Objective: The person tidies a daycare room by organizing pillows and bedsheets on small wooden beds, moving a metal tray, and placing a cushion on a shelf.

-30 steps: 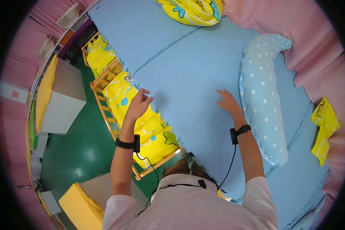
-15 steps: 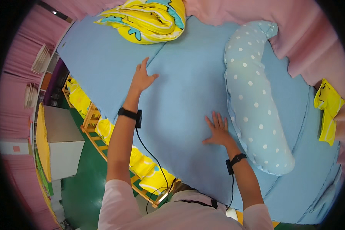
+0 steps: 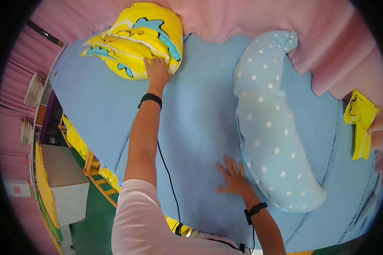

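A folded yellow quilt [image 3: 136, 21] with turquoise shapes and white lines lies in a thick bundle at the far left of the blue sheets [image 3: 204, 97]. My left hand [image 3: 158, 73] is at the near right side of this bundle, its fingers curled into the folds; the fingertips are partly hidden there. My right hand [image 3: 235, 179] leans flat on the blue sheet, fingers spread, holding nothing. Just right of it lies a long, curved light-blue bolster pillow [image 3: 272, 123] with white dots. Both wrists wear black bands, with a black cable running down from the left arm.
Pink curtains [image 3: 285, 21] hang along the far side. A small yellow cloth piece [image 3: 361, 112] lies at the far right. Below on the left are wooden bed rails [image 3: 98, 180] with yellow bedding, a white box-shaped cabinet [image 3: 68, 199] and green floor [image 3: 98, 221].
My left hand has reached forward from above the blue sheet onto the yellow quilt. The whole view has shifted; my right hand stays spread on the sheet beside the bolster.
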The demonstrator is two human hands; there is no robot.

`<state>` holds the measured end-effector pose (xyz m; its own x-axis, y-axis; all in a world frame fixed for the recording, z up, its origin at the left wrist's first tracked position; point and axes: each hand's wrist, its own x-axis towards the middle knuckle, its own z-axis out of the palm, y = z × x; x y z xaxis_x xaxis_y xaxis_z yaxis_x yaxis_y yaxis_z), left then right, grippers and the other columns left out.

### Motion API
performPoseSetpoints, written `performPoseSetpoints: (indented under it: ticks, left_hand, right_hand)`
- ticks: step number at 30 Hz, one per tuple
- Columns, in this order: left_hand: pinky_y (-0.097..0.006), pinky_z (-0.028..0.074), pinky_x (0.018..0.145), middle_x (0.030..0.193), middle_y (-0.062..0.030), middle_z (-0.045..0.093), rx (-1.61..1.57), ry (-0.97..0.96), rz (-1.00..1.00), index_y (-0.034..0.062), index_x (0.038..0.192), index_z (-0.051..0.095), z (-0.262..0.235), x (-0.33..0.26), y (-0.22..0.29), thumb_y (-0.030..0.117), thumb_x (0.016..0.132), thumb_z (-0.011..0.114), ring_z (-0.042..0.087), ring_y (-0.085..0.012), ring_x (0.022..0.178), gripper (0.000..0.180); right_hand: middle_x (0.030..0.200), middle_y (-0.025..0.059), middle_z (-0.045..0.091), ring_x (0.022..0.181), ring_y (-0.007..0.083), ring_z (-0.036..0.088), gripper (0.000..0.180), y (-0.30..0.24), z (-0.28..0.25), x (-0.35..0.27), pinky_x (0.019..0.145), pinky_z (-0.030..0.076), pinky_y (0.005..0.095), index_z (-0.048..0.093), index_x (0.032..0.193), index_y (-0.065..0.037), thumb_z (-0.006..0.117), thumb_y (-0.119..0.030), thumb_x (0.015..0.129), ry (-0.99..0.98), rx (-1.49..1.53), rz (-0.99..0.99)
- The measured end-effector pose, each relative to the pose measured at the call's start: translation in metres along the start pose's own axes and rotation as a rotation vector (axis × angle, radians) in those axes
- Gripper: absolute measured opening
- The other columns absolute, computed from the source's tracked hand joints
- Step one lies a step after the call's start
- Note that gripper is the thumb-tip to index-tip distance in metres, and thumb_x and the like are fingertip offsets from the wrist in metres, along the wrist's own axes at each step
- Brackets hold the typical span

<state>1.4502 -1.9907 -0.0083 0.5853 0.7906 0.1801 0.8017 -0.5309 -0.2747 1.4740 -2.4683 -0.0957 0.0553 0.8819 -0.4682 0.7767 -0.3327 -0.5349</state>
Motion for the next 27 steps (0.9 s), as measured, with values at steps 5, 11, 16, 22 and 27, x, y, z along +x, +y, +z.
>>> performPoseSetpoints:
  ticks: [5, 11, 16, 22, 27]
  left_hand:
    - [-0.049, 0.049, 0.083, 0.084, -0.0156, 0.069, -0.096, 0.000, 0.119, 0.0062, 0.090, 0.060, 0.041, 0.000, 0.011, 0.019, 0.080, 0.061, 0.067, -0.0333, 0.084, 0.017]
    - [-0.049, 0.052, 0.064, 0.074, -0.0195, 0.066, -0.286, 0.113, 0.216, 0.0036, 0.089, 0.057, 0.021, -0.070, -0.030, 0.010, 0.074, 0.063, 0.065, -0.0387, 0.070, 0.017]
    - [-0.049, 0.049, 0.078, 0.088, -0.0257, 0.062, -0.568, 0.116, 0.236, -0.0034, 0.099, 0.056, -0.041, -0.229, -0.086, 0.006, 0.073, 0.064, 0.060, -0.0428, 0.085, 0.029]
    - [-0.046, 0.049, 0.083, 0.103, -0.0274, 0.060, -0.903, -0.079, 0.174, -0.0029, 0.108, 0.055, -0.103, -0.486, -0.093, 0.005, 0.069, 0.065, 0.058, -0.0457, 0.094, 0.041]
    - [-0.047, 0.050, 0.080, 0.092, -0.0240, 0.059, -0.838, -0.265, 0.088, -0.0021, 0.097, 0.054, -0.127, -0.627, -0.107, 0.002, 0.063, 0.063, 0.058, -0.0436, 0.092, 0.035]
  right_hand:
    - [0.160, 0.0091, -0.002, 0.147, 0.0269, -0.006, 0.112, 0.000, -0.001, -0.001, 0.117, -0.004, 0.0482, 0.012, 0.153, -0.026, 0.074, -0.060, 0.066, 0.010, -0.019, -0.019]
    - [0.160, 0.0102, -0.005, 0.147, 0.0267, -0.010, 0.115, -0.007, -0.004, -0.007, 0.116, -0.007, 0.0479, 0.010, 0.153, -0.024, 0.072, -0.065, 0.065, -0.027, -0.051, 0.000]
    - [0.159, 0.0129, -0.009, 0.146, 0.0288, -0.013, 0.119, -0.016, -0.005, -0.008, 0.115, -0.010, 0.0476, 0.008, 0.153, -0.022, 0.073, -0.065, 0.064, -0.035, -0.104, 0.021]
    - [0.158, 0.0174, -0.008, 0.145, 0.0316, -0.015, 0.117, -0.015, 0.009, -0.010, 0.115, -0.010, 0.0494, 0.010, 0.153, -0.017, 0.073, -0.062, 0.066, 0.037, -0.158, -0.022]
    - [0.158, 0.0187, 0.006, 0.146, 0.0352, 0.001, 0.106, -0.009, 0.020, -0.001, 0.115, -0.004, 0.0499, 0.016, 0.152, -0.014, 0.072, -0.054, 0.072, 0.091, -0.264, -0.001]
